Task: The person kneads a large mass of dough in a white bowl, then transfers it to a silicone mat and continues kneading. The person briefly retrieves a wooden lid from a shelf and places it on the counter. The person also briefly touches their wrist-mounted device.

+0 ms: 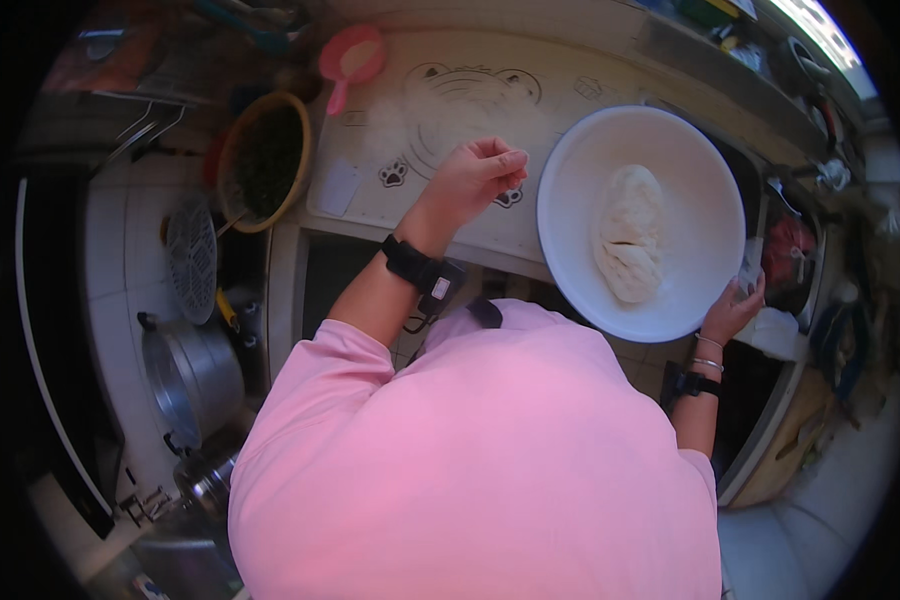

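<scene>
A large white basin with a blue rim (562, 262) holds a long, folded lump of pale dough (630, 232). To its left, my left hand (487, 176) is over a pale, flour-dusted mat (367, 206) printed with a cartoon animal and paw marks; its fingers are curled in against the thumb, and nothing shows between them. My right hand (733, 309) is at the basin's lower right rim, with a piece of clear plastic (751, 259) between thumb and fingers. Whether this hand also touches the rim is unclear.
A pink scoop (352, 56) with pale powder lies at the mat's upper left, above a white scraper-like piece (339, 187). Further left are a basket of leafy greens (300, 120), a perforated disc (193, 259) and a metal pot (210, 367). A red bag (787, 247) stands right of the basin.
</scene>
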`<state>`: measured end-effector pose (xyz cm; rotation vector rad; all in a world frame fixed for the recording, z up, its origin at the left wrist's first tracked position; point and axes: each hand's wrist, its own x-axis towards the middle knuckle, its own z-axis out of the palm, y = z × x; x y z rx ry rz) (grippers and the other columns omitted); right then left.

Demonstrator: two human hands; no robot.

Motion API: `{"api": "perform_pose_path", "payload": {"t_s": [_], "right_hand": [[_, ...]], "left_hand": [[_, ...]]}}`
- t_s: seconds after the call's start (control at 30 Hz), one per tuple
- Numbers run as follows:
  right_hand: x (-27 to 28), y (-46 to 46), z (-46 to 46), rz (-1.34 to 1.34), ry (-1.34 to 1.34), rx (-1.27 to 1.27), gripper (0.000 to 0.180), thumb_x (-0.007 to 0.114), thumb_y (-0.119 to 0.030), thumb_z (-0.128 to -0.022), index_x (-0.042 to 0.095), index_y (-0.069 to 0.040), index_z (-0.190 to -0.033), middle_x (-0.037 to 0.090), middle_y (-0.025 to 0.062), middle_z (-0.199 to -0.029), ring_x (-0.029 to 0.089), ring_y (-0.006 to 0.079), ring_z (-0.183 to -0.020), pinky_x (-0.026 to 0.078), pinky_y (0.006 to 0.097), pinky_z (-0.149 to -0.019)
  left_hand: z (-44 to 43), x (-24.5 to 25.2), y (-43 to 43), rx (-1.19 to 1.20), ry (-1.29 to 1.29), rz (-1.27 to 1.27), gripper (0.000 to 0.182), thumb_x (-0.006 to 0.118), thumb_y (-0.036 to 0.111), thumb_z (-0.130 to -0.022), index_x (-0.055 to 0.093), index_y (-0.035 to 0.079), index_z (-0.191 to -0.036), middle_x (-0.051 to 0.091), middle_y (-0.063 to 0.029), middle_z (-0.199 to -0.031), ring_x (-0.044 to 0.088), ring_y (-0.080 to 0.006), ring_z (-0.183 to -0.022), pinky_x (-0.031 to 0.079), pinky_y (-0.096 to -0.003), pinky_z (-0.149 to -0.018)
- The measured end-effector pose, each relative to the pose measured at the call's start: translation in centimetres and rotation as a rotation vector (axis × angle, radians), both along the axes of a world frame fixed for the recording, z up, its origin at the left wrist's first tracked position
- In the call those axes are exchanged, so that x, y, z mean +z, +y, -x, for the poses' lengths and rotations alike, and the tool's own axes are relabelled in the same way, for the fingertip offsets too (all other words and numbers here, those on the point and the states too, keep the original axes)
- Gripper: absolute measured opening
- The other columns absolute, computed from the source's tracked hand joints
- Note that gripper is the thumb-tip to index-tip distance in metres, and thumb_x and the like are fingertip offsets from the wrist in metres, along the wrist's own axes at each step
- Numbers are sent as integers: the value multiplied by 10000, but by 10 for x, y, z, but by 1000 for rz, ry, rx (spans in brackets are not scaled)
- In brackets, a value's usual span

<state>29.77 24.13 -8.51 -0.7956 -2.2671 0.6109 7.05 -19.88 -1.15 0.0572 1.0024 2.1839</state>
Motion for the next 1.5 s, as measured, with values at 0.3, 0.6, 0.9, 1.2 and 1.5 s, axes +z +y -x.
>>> {"api": "perform_pose_path", "payload": {"t_s": [0.3,0.6,0.9,1.2,1.5], "right_hand": [[27,-89,-40,-116,-138,18,373,621,-87,-932,635,-69,-1304,551,166,-1424,493,361,-1336,365,469,-1132],[52,-105,-73,8,-201,149,346,612,-70,-935,653,-98,-1278,532,153,-1450,480,346,-1342,356,455,-1141],[50,-91,-97,12,-217,174,306,593,-78,-984,652,-21,-1278,544,182,-1431,491,345,-1351,378,463,-1138],[38,-72,-100,5,-282,138,299,576,-85,-990,650,-10,-1271,547,187,-1426,498,349,-1342,377,459,-1140],[43,-78,-78,-42,-254,93,305,602,-82,-967,668,-45,-1262,558,184,-1414,504,355,-1336,380,451,-1131]], "left_hand": [[-17,-47,159,-392,371,534,191,783,171,-901,624,67,-886,659,-38,-826,646,-138,-775,534,-298,-718],[-9,-47,211,-487,1334,1259,226,791,258,-838,742,50,-911,732,-161,-932,701,-369,-881,555,-477,-784],[14,-28,58,288,1309,1122,357,642,79,-836,689,68,-1189,715,-187,-1020,677,-375,-974,547,-459,-847],[13,-131,-260,281,445,2161,662,748,428,-858,578,20,-1350,509,-247,-1448,563,-450,-1238,497,-501,-1013],[14,-173,-300,-259,776,2302,671,552,456,-1007,443,0,-1488,553,-380,-1344,661,-458,-1097,551,-536,-924]]}}
